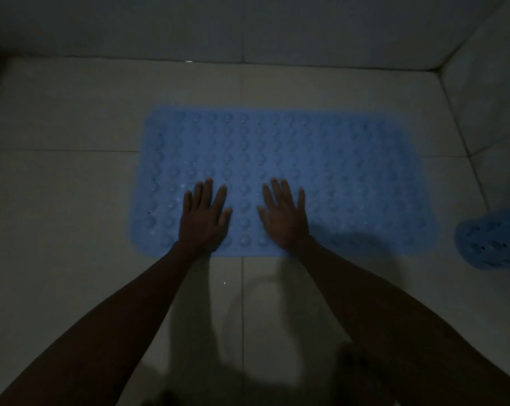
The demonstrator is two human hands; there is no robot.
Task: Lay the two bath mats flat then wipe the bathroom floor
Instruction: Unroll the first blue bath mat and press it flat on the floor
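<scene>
A blue bath mat (306,159) with rows of round bumps lies spread flat on the pale tiled floor (66,200) in dim light. My left hand (204,218) rests palm down on the mat's near edge, fingers spread. My right hand (284,215) lies flat beside it, a short gap between them, and holds nothing. A second blue mat (491,241) sits bunched or rolled at the right edge of view, partly cut off.
A tiled wall (248,27) runs along the far side of the floor and meets another wall (488,83) at the right corner. Bare floor tiles lie left of the flat mat and between it and me.
</scene>
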